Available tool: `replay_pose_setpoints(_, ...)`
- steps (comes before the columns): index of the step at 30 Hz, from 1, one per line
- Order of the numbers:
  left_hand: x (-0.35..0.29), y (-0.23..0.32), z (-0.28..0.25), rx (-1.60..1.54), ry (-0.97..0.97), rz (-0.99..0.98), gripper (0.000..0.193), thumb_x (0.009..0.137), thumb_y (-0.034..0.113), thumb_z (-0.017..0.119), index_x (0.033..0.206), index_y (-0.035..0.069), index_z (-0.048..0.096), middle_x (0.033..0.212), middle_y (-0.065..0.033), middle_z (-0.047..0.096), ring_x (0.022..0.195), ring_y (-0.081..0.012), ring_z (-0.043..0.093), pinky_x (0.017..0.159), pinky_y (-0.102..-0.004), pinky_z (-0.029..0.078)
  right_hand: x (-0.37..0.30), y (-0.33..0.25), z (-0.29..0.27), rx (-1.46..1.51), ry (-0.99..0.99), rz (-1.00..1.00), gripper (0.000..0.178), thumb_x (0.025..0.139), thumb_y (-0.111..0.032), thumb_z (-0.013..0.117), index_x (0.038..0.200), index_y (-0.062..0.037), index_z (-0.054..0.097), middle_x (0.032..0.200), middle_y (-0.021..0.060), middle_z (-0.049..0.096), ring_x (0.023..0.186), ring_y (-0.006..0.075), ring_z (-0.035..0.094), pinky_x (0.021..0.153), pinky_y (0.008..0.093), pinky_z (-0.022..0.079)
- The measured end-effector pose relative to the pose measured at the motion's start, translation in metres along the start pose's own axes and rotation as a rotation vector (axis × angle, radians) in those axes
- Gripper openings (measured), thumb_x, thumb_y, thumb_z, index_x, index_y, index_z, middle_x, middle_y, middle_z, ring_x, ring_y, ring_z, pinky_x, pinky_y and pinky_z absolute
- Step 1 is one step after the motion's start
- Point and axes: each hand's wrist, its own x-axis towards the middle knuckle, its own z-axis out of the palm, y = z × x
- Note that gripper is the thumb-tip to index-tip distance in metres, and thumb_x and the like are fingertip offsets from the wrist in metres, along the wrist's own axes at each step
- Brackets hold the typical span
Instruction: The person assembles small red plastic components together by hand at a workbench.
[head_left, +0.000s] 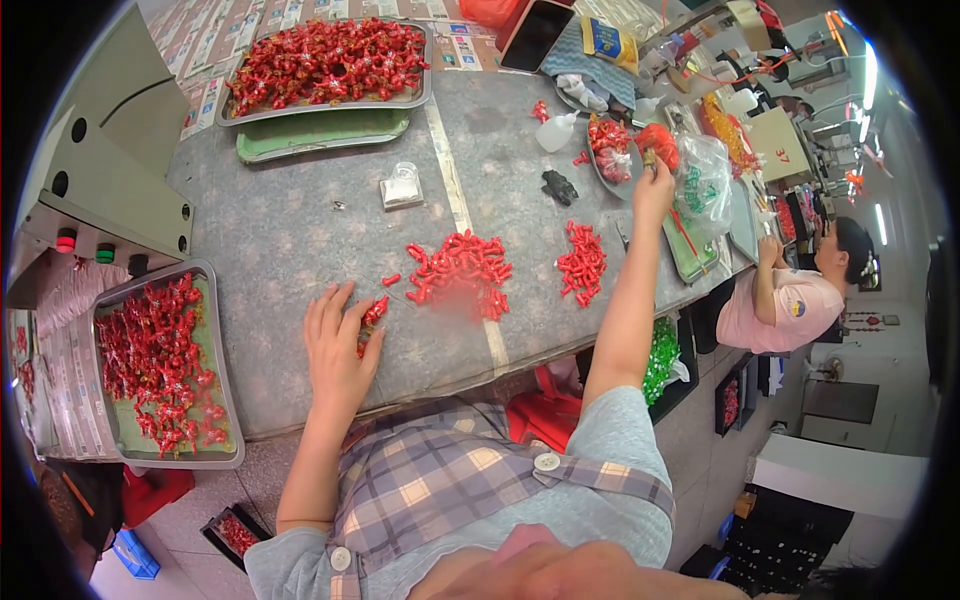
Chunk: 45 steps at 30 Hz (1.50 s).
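Red and small, a piece (376, 310) (partly hidden) lies between the thumb and forefinger of my left hand (338, 342) on the grey table (290, 230); I cannot tell whether they grip it. My right hand (654, 188) pinches a brownish bit (649, 158) beside a plate (604, 181) of red pieces (607, 135)
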Motion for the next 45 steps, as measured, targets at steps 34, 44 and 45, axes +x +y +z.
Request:
replay_pose_setpoints(34,0.021,-0.011,-0.022,-0.076,0.161,-0.112,0.021,0.069,0.015,0.070,0.085,0.006,0.060,0.095,-0.0072,0.054,0.093,-0.0261,0.049,0.081,-0.0368,0.038,-0.148,-0.220,0.015,0.138,-0.908,-0.834,0.008,0.069,-0.008,0.063,0.070,-0.0018,0.059,0.072,0.0130,0.060,0.076,0.0316,0.057,0.071,0.0414,0.046)
replay_pose_setpoints(44,0.029,-0.001,-0.004,-0.031,0.017,0.028,0.022,0.066,0.018,0.071,0.080,0.007,0.058,0.094,-0.0058,0.052,0.096,-0.0234,0.047,0.080,-0.0358,0.036,-0.140,-0.222,-0.037,0.574,-0.995,-0.313,0.014,0.076,-0.003,0.061,0.090,-0.0001,0.062,0.077,0.0072,0.060,0.074,0.0183,0.059,0.067,0.0293,0.045)
replay_pose_setpoints(45,0.030,0.000,-0.007,-0.031,0.014,0.033,0.022,0.066,0.018,0.071,0.080,0.007,0.058,0.094,-0.0058,0.052,0.096,-0.0234,0.047,0.080,-0.0358,0.036,-0.144,-0.217,-0.041,0.573,-0.991,-0.309,0.014,0.076,-0.003,0.061,0.090,-0.0001,0.062,0.077,0.0072,0.060,0.074,0.0183,0.059,0.067,0.0293,0.045)
